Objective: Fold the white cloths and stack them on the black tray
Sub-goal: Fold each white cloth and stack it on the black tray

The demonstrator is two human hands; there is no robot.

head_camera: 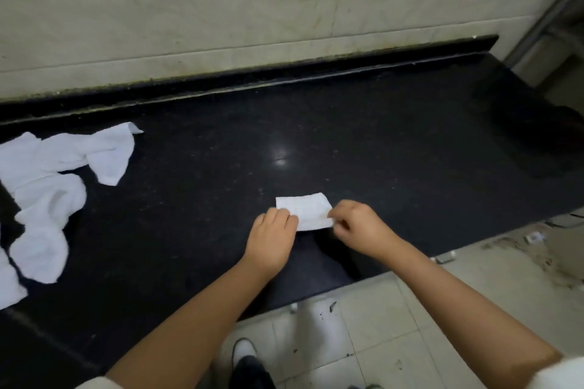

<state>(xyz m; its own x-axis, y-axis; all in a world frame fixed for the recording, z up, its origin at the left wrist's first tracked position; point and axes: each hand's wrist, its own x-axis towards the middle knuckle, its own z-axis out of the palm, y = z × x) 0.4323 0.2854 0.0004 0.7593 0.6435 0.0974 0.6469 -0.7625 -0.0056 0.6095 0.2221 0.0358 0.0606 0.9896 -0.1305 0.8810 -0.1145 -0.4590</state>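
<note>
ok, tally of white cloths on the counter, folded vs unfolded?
Folded cloth, held at its ends by left hand and right hand: 1
Unfolded cloths, overlapping pile at the left: exact count cannot be told
Total: 1 plus the pile

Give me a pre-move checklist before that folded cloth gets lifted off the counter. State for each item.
1. Folded cloth lies flat on the black counter: ok.
2. Left hand holds its left end: ok.
3. Right hand pinches its right end: ok.
4. Edges of the fold aligned: cannot tell, hands cover both ends.
5. Black tray located: cannot tell; a dark shape at far right is unclear.
6. Unfolded cloths out of the way at left: ok.
</note>
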